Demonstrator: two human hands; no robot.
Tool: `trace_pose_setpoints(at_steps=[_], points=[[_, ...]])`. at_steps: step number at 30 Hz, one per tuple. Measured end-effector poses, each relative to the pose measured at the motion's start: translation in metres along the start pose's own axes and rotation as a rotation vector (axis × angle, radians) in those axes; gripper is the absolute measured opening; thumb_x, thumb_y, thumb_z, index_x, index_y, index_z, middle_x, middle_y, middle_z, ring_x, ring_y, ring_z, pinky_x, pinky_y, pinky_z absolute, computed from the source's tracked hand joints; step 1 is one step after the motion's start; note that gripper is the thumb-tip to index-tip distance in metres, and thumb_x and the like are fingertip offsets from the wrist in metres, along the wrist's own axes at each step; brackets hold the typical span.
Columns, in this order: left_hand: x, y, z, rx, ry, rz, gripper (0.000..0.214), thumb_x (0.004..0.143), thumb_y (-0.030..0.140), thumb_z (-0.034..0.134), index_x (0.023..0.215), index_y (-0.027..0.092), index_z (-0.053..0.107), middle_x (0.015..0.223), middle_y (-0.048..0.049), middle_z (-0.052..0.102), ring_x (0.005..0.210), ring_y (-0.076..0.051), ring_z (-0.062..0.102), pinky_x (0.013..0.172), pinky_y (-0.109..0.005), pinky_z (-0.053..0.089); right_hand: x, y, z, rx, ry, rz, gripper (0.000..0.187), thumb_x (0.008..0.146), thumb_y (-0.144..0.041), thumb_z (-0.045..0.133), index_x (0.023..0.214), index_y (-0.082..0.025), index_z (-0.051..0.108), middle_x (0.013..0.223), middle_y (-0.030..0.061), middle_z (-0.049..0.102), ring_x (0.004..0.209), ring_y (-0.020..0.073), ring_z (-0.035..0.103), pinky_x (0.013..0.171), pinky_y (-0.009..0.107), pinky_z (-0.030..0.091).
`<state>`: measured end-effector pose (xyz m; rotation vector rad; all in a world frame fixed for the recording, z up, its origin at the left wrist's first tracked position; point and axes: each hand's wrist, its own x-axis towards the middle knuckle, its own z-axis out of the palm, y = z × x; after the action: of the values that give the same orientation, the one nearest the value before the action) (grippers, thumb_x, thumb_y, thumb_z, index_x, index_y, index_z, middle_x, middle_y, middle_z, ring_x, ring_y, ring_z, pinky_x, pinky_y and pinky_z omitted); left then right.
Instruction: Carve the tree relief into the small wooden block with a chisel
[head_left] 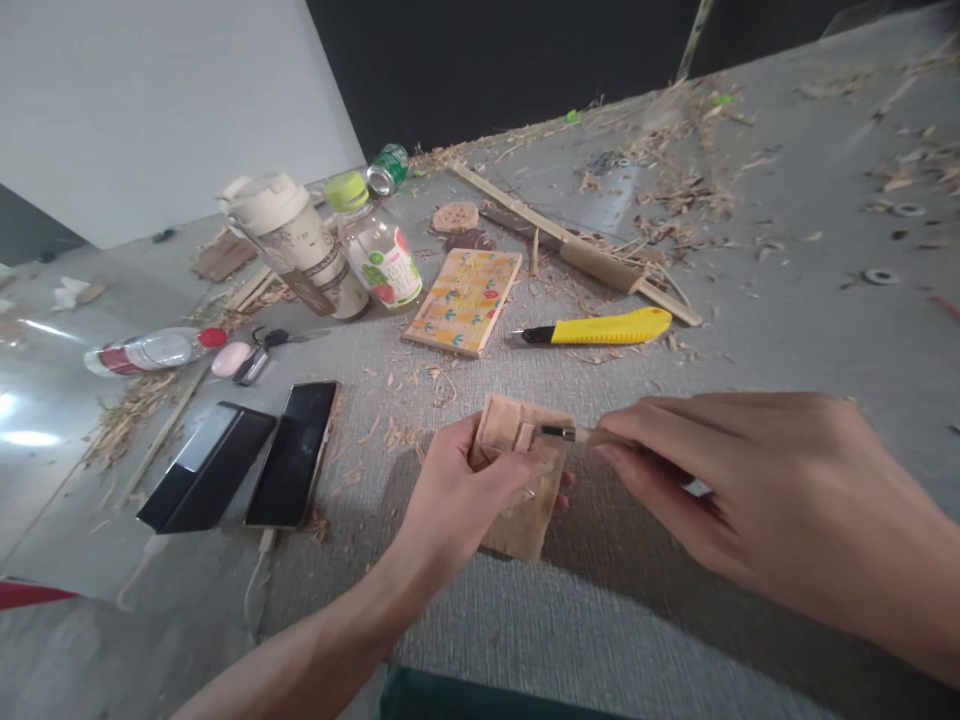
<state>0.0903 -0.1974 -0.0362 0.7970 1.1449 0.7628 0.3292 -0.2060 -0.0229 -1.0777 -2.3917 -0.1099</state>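
My left hand (469,478) grips a small wooden block (517,530) with shapes cut into its upper face. The thumb lies across that face, and a few fingertips show past the far side. In my right hand (739,475) is a carving chisel (574,434) with a short dark metal tip. Its tip points left and is over or against the block's upper part, close to a raised bit of wood; contact is hard to tell. Most of the chisel's handle is hidden by my fingers. A yellow utility knife (607,327) lies just beyond the block.
A painted wooden board (465,300) lies beyond the block, near a clear bottle (381,250) and a cream tumbler (296,240). To the left are a phone (294,455), a dark folded device (210,468) and a red-capped bottle (161,350). Wood shavings (690,190) litter the table.
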Motion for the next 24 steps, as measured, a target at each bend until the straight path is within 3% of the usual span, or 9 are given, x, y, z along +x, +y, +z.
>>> trace_pose_setpoints(at_steps=[12, 24], points=[[0.0009, 0.0021, 0.0015, -0.008, 0.040, -0.032, 0.025, 0.072, 0.027, 0.090, 0.094, 0.017, 0.084, 0.079, -0.0046, 0.088, 0.069, -0.025, 0.087, 0.060, -0.026, 0.065, -0.0023, 0.0009, 0.0017, -0.009, 0.011, -0.018, 0.028, 0.118, -0.023, 0.054, 0.098, -0.022, 0.074, 0.068, -0.0007, 0.066, 0.050, 0.0186, 0.061, 0.051, 0.039, 0.031], [0.0017, -0.0003, 0.0005, -0.007, 0.030, -0.025, 0.023, 0.075, 0.026, 0.088, 0.095, 0.017, 0.086, 0.080, -0.0043, 0.088, 0.071, -0.024, 0.088, 0.059, -0.024, 0.064, -0.0018, 0.0003, 0.0048, -0.025, 0.018, -0.031, 0.027, 0.118, -0.022, 0.054, 0.100, -0.021, 0.074, 0.071, -0.0003, 0.070, 0.052, 0.0197, 0.066, 0.052, 0.040, 0.031]])
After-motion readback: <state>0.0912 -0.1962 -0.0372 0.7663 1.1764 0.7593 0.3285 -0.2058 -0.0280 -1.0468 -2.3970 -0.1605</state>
